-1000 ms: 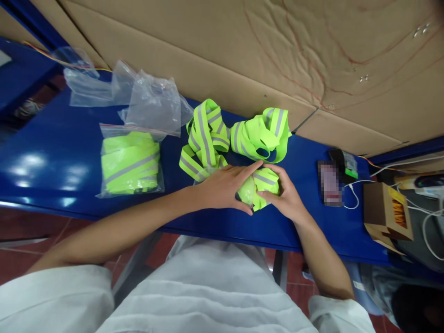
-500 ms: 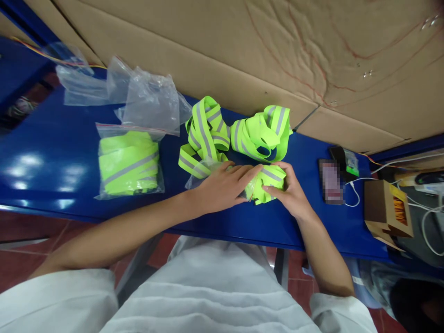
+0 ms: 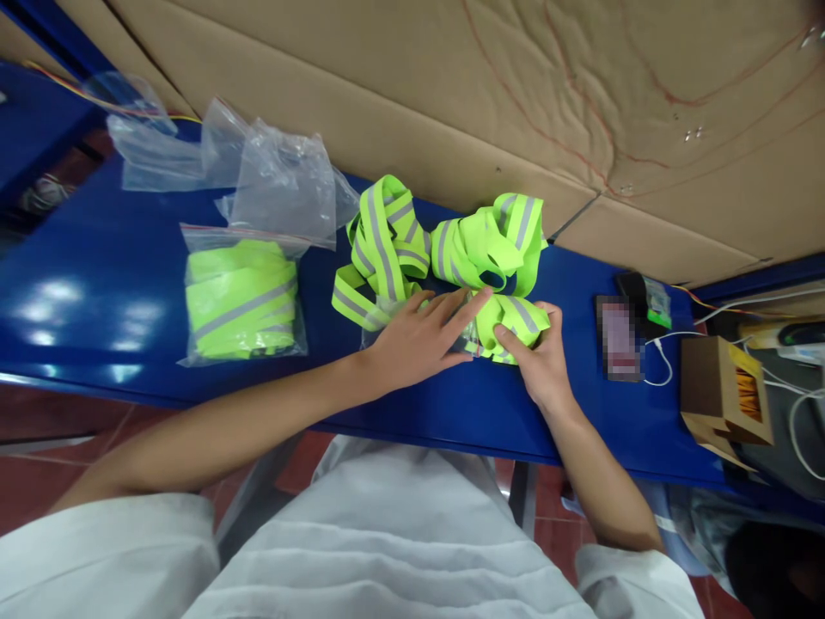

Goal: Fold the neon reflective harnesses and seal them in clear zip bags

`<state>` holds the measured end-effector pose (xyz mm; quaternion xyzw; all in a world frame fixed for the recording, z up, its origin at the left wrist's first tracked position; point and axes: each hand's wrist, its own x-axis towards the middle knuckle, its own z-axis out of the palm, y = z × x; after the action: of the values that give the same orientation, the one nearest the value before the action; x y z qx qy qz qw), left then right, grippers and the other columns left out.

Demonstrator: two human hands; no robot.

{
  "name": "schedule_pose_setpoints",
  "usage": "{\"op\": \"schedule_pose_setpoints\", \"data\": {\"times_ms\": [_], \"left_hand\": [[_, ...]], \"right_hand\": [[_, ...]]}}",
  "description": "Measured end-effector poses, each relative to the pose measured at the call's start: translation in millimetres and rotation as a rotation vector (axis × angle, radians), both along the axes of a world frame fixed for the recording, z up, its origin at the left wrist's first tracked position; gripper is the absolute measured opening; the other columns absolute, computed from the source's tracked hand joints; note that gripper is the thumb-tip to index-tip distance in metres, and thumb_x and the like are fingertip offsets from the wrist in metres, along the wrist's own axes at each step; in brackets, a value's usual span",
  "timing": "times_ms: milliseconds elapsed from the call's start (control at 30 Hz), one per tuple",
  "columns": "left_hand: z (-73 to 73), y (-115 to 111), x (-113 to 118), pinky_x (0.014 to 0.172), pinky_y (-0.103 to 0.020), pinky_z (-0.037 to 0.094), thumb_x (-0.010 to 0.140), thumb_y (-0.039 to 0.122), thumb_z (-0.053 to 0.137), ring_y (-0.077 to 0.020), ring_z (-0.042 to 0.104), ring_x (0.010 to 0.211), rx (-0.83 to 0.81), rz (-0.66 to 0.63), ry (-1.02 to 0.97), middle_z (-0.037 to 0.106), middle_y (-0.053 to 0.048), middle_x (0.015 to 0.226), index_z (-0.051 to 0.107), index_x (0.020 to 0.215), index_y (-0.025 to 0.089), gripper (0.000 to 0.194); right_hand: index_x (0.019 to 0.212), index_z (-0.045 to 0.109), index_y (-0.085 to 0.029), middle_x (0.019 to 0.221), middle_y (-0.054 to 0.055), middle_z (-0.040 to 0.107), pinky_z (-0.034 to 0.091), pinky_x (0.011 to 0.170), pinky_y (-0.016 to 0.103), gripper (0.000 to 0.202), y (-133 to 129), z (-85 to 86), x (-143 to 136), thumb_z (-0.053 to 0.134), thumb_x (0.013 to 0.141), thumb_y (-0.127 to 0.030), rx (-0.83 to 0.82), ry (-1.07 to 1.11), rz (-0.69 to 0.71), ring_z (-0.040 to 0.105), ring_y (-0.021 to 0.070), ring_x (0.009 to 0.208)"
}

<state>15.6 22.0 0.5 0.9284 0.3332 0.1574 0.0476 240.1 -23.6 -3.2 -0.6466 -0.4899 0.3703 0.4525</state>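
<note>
My left hand (image 3: 422, 335) lies over a clear plastic bag (image 3: 381, 315), holding it between outstretched fingers and a thumb set apart. Most of that bag is hidden underneath. At the bag's right end, a folded bundle of neon-yellow reflective strap (image 3: 519, 318) with grey stripes sits partly within the plastic. My right hand (image 3: 538, 348) grips this bundle, thumb on top and fingers behind its right side. Just beyond my hands lie two loose neon-yellow straps, a looped one (image 3: 377, 232) on the left and a bunched one (image 3: 480, 245) on the right.
A filled zip bag (image 3: 241, 301) of yellow strap lies left on the blue table (image 3: 148, 344). Several clear plastic bags (image 3: 284, 185) are behind it. To the right are a phone (image 3: 620, 340) with a white cable and an open cardboard box (image 3: 715, 378). A cardboard panel (image 3: 387, 94) borders the back.
My right hand and the strap bundle have shifted slightly right and away from me. More of the bundle shows outside the bag. My left hand stays nearly in place.
</note>
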Motion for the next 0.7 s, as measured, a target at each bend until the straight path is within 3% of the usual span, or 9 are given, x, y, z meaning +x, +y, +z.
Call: {"op": "schedule_pose_setpoints", "data": {"times_ms": [133, 267, 400, 533, 700], "left_hand": [[-2.0, 2, 0, 0.110, -0.049, 0.043, 0.087, 0.049, 0.081, -0.0394, 0.061, 0.131, -0.098, 0.057, -0.071, 0.056, -0.023, 0.152, 0.016, 0.166, 0.013, 0.108], [-1.0, 7, -2, 0.109, -0.053, 0.046, 0.075, 0.061, 0.086, -0.0410, 0.061, 0.133, -0.426, 0.013, -0.177, 0.055, -0.024, 0.153, 0.018, 0.165, 0.016, 0.121], [6.5, 14, -7, 0.112, -0.051, 0.046, 0.074, 0.049, 0.090, -0.0369, 0.055, 0.141, -0.609, -0.029, -0.293, 0.050, -0.020, 0.157, 0.019, 0.165, 0.021, 0.119], [12.5, 16, -7, 0.110, -0.050, 0.045, 0.074, 0.043, 0.093, -0.0357, 0.059, 0.134, -0.520, 0.004, -0.300, 0.058, -0.016, 0.147, 0.025, 0.162, 0.023, 0.113], [4.9, 9, -3, 0.112, -0.047, 0.042, 0.076, 0.047, 0.091, -0.0370, 0.057, 0.136, -0.321, -0.039, -0.173, 0.055, -0.017, 0.151, 0.019, 0.164, 0.023, 0.116]], "right_hand": [[0.113, 0.038, -0.029, 0.103, 0.001, 0.048, 0.054, 0.078, 0.032, 0.062, -2, 9.3, -3, 0.084, 0.076, -0.050, -0.028, 0.010, 0.041, 0.055, 0.0193, 0.091], [0.110, 0.042, -0.028, 0.105, 0.000, 0.047, 0.052, 0.085, 0.034, 0.058, -4, 14.6, -4, 0.086, 0.075, -0.043, 0.007, -0.045, 0.131, 0.054, 0.0194, 0.096], [0.108, 0.043, -0.028, 0.106, 0.001, 0.048, 0.052, 0.086, 0.035, 0.056, -4, 14.7, -1, 0.085, 0.076, -0.043, 0.050, -0.110, 0.185, 0.054, 0.0203, 0.098], [0.109, 0.042, -0.027, 0.107, 0.001, 0.049, 0.050, 0.089, 0.038, 0.056, -3, 12.3, 5, 0.085, 0.077, -0.042, 0.112, -0.157, 0.169, 0.055, 0.0211, 0.100], [0.109, 0.044, -0.027, 0.107, 0.000, 0.052, 0.049, 0.083, 0.034, 0.052, -5, 7.4, 5, 0.086, 0.079, -0.033, 0.158, -0.188, 0.308, 0.054, 0.0191, 0.096]]}}
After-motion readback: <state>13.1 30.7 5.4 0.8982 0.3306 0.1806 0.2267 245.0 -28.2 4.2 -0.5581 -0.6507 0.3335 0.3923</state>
